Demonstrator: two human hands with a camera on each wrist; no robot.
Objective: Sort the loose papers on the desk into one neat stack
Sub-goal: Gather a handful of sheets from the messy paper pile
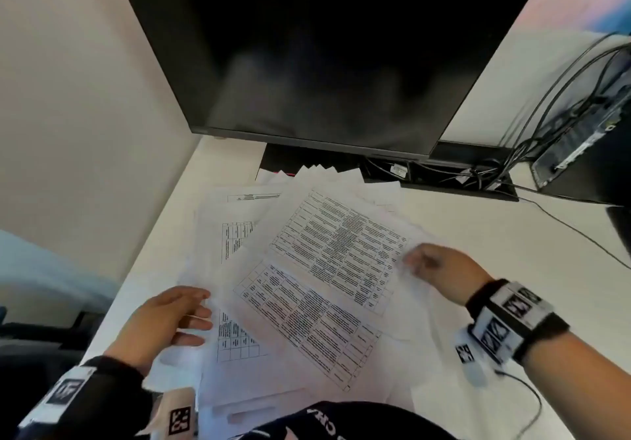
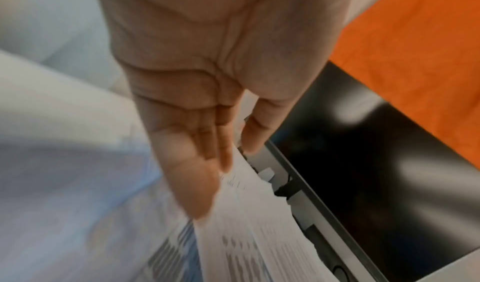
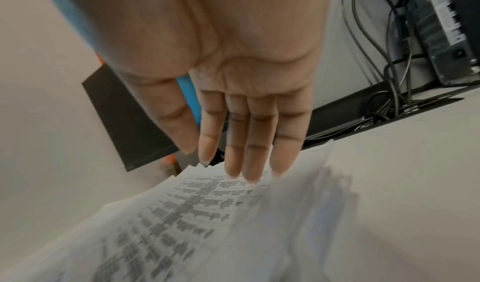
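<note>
Several loose white papers (image 1: 317, 286) printed with tables lie fanned and overlapping on the white desk (image 1: 512, 268), under the monitor. My left hand (image 1: 191, 316) lies at the left edge of the spread, fingers straight and touching the sheets. In the left wrist view, the left hand (image 2: 223, 163) shows an open palm with its fingertips against the papers (image 2: 246, 235). My right hand (image 1: 420, 263) is at the right edge of the top sheet. The right wrist view shows the right hand (image 3: 228, 159) with straight fingers, their tips over the papers (image 3: 182, 214). Both views are motion-blurred.
A large dark monitor (image 1: 307, 46) stands right behind the papers. A black cable tray (image 1: 444, 173) and a small computer box (image 1: 580, 152) with many cables sit at the back right. A thin cable (image 1: 573, 231) crosses the desk's right side. A wall is on the left.
</note>
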